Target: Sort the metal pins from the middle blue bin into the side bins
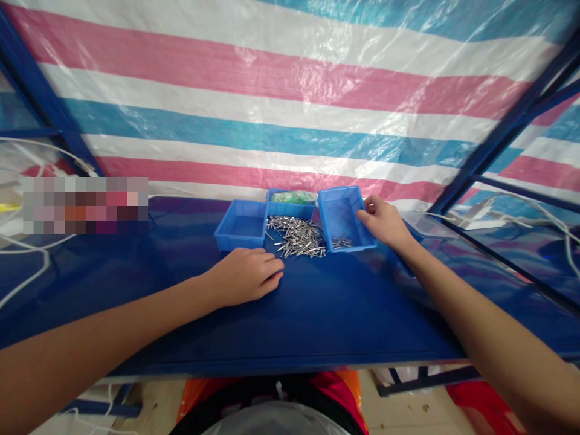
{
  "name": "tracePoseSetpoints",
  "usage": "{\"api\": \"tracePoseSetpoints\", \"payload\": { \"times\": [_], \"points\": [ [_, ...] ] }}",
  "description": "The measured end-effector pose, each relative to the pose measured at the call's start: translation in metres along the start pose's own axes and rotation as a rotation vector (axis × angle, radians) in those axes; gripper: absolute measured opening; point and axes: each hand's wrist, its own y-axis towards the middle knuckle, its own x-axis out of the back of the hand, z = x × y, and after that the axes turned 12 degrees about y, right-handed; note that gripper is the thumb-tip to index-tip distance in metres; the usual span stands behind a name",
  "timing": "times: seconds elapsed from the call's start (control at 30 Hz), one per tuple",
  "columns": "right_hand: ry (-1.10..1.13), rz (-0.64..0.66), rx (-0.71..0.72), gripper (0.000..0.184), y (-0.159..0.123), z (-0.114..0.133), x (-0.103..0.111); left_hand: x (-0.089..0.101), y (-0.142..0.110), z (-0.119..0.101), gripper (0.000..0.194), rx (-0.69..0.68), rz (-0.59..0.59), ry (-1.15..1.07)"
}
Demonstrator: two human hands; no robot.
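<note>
My right hand (384, 222) grips the right side of a blue plastic bin (342, 211), thumb at its rim. That bin is tilted toward me, and a few thin metal pins (341, 241) lie at its near end. Beside it, a heap of short silvery metal pins (299, 237) is spread on the blue table. My left hand (249, 275) rests on the tabletop just left of the heap, fingers loosely bent, with nothing visible in them. Just beyond it stands a second blue bin (241, 223), with no contents visible.
Behind the heap, a third blue bin (291, 209) holds greenish clear plastic (293, 197). Striped plastic sheeting (290, 103) hangs behind the blue table (317, 320). Blue metal posts (493, 130) stand at both sides, with white cables (43, 272) at left. A blurred patch hides the far left.
</note>
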Motion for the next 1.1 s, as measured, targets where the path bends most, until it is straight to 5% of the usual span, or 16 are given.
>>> {"api": "tracePoseSetpoints", "payload": {
  "times": [0.3, 0.5, 0.73, 1.1],
  "points": [
    [0.070, -0.070, 0.110, 0.012, -0.005, 0.009, 0.004, 0.002, 0.001, -0.001, 0.022, 0.003, 0.022, 0.003],
    [0.318, 0.002, -0.145, 0.015, 0.007, 0.001, 0.017, 0.001, 0.000, -0.001, 0.021, 0.004, 0.025, 0.004],
    [0.236, 0.091, -0.368, 0.014, 0.025, -0.035, 0.024, 0.000, -0.001, 0.000, 0.021, 0.004, 0.050, -0.005],
    [0.192, 0.280, -0.327, 0.023, 0.017, -0.047, 0.005, 0.002, 0.000, -0.001, 0.020, -0.003, 0.022, 0.001]
  ]
}}
